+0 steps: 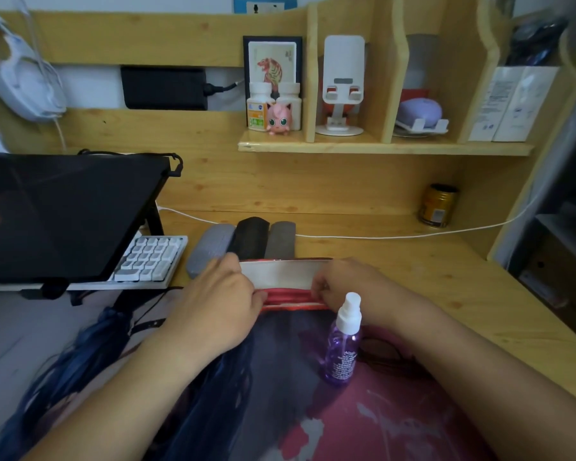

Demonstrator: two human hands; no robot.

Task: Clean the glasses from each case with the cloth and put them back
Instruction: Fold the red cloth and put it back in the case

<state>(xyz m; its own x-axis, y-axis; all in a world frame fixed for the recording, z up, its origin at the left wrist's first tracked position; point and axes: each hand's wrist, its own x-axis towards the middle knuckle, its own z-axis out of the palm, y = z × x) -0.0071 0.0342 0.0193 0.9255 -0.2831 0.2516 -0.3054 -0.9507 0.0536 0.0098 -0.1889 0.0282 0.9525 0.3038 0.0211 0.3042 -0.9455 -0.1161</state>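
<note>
Three cases point(246, 244) lie shut just beyond the fingers. Between both hands stretches the cloth point(281, 272), left hand point(223, 294) and right hand point(343, 281) each pinching an end. Best keep it taut and flat. Glasses point(379, 352) wait beside the right wrist.
</note>
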